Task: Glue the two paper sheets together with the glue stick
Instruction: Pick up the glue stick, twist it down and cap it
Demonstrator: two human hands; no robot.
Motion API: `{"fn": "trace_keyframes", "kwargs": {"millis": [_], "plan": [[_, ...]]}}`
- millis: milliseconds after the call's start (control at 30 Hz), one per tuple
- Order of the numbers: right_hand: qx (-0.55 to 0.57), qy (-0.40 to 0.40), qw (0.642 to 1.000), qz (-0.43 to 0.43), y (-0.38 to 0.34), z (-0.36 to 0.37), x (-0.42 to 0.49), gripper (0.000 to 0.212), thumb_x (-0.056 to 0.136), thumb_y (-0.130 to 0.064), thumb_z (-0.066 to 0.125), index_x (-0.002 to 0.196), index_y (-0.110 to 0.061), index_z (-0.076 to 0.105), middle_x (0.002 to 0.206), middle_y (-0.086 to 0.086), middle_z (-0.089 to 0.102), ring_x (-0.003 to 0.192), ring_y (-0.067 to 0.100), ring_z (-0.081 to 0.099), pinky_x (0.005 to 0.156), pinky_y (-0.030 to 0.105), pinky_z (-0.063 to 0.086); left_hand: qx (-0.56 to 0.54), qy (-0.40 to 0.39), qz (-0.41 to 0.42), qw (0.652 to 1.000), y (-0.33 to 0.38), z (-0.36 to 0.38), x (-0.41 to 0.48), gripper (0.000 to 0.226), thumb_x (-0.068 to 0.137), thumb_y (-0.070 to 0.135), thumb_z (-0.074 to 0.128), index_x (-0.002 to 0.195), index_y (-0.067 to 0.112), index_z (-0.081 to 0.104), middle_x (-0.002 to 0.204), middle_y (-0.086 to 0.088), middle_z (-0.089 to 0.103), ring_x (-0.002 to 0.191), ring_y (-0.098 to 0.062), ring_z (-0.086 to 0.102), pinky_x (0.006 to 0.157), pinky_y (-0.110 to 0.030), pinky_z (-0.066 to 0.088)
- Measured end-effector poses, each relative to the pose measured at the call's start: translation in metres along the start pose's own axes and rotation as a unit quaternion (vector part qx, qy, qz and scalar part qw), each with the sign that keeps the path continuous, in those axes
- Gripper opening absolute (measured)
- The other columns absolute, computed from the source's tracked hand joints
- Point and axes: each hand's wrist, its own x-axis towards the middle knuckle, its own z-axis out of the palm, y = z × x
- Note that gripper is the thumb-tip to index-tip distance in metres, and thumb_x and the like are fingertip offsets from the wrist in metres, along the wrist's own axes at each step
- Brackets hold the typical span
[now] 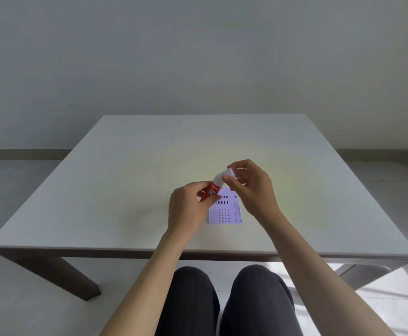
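A red glue stick [212,189] with white lettering is held tilted above the table, its white end pointing up and to the right. My left hand [188,206] grips its red body. My right hand [249,186] pinches the white cap [229,174] at the stick's upper end; I cannot tell whether the cap is on or off. Below the hands a small white paper sheet [225,212] printed with black bars and dotted rows lies flat on the table. Only one sheet outline is visible; my hands cover its top edge.
The white square table [125,178] has dark legs, and its near edge runs just above my knees. A bare wall stands behind it. Pale floor lies on both sides, with a sunlit patch at the lower right.
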Motion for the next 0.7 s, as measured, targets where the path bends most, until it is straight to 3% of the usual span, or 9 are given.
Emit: {"fn": "trace_keyframes", "kwargs": {"millis": [200,267,333,367,433,500,567,633,700], "plan": [[-0.029,-0.04,0.998,-0.025,0.002,-0.001,-0.005,0.017,0.078,-0.022,0.075,0.082,-0.011,0.062,0.077,-0.003,0.07,0.065,0.001,0.065,0.062,0.01,0.048,0.031,-0.031,0.037,0.998,0.002,-0.007,-0.003,0.027,0.078,0.035,0.071,0.101,0.021,0.073,0.092,0.0,0.076,0.08,-0.015,0.068,0.071,-0.024,0.05],[-0.131,-0.041,0.99,-0.028,0.003,-0.002,-0.005,0.032,0.077,-0.036,0.073,0.07,-0.009,0.056,0.058,0.001,0.063,0.05,0.008,0.057,0.051,0.014,0.04,0.047,-0.041,0.04,0.997,0.003,-0.01,-0.005,0.027,0.078,0.035,0.071,0.102,0.022,0.073,0.091,0.0,0.076,0.079,-0.017,0.067,0.073,-0.029,0.051],[-0.274,-0.037,0.96,-0.034,0.005,-0.005,-0.003,0.047,0.08,-0.049,0.064,0.061,-0.009,0.048,0.048,0.005,0.048,0.048,0.022,0.042,0.049,0.027,0.032,0.075,-0.06,0.051,0.994,0.004,-0.011,-0.008,0.028,0.078,0.037,0.07,0.103,0.024,0.073,0.091,0.001,0.076,0.076,-0.018,0.065,0.071,-0.027,0.045],[-0.291,-0.048,0.955,-0.037,0.004,-0.009,-0.003,0.047,0.081,-0.051,0.061,0.062,-0.009,0.05,0.048,0.003,0.044,0.049,0.023,0.039,0.05,0.028,0.031,0.09,-0.065,0.061,0.992,0.004,-0.011,-0.009,0.029,0.078,0.038,0.07,0.104,0.024,0.073,0.089,0.001,0.076,0.074,-0.018,0.064,0.069,-0.024,0.042],[-0.193,-0.109,0.974,-0.038,0.003,-0.019,-0.004,0.029,0.085,-0.045,0.06,0.086,-0.016,0.064,0.058,-0.004,0.056,0.053,0.016,0.051,0.053,0.022,0.04,0.104,-0.061,0.073,0.99,0.003,-0.013,-0.01,0.03,0.079,0.04,0.069,0.104,0.026,0.072,0.086,0.0,0.075,0.07,-0.018,0.062,0.065,-0.022,0.038],[-0.109,-0.172,0.978,-0.045,0.002,-0.027,-0.006,0.021,0.088,-0.03,0.062,0.106,-0.02,0.064,0.077,-0.004,0.069,0.062,0.007,0.062,0.061,0.019,0.049,0.099,-0.059,0.073,0.991,0.001,-0.015,-0.01,0.033,0.078,0.041,0.069,0.107,0.025,0.072,0.09,0.0,0.076,0.071,-0.017,0.062,0.066,-0.021,0.038],[-0.153,-0.174,0.971,-0.051,0.003,-0.024,-0.008,0.012,0.09,-0.026,0.059,0.085,-0.018,0.068,0.068,-0.002,0.069,0.053,0.005,0.06,0.058,0.02,0.048,0.108,-0.075,0.081,0.988,-0.001,-0.016,-0.011,0.033,0.079,0.042,0.069,0.107,0.024,0.072,0.094,0.0,0.077,0.076,-0.018,0.066,0.071,-0.023,0.044],[-0.226,-0.147,0.963,-0.025,0.005,-0.017,-0.009,0.039,0.092,-0.038,0.053,0.061,-0.017,0.061,0.051,-0.002,0.06,0.043,0.009,0.052,0.053,0.022,0.043,0.116,-0.087,0.087,0.986,-0.001,-0.014,-0.014,0.031,0.079,0.042,0.068,0.105,0.025,0.072,0.095,0.001,0.077,0.078,-0.019,0.068,0.077,-0.027,0.046],[-0.238,-0.137,0.961,-0.013,0.004,-0.015,-0.01,0.042,0.092,-0.044,0.05,0.063,-0.016,0.062,0.051,0.001,0.06,0.046,0.012,0.052,0.055,0.026,0.043,0.121,-0.085,0.084,0.985,-0.001,-0.013,-0.016,0.031,0.079,0.043,0.068,0.104,0.026,0.072,0.095,0.002,0.077,0.079,-0.019,0.069,0.08,-0.029,0.048]]}}
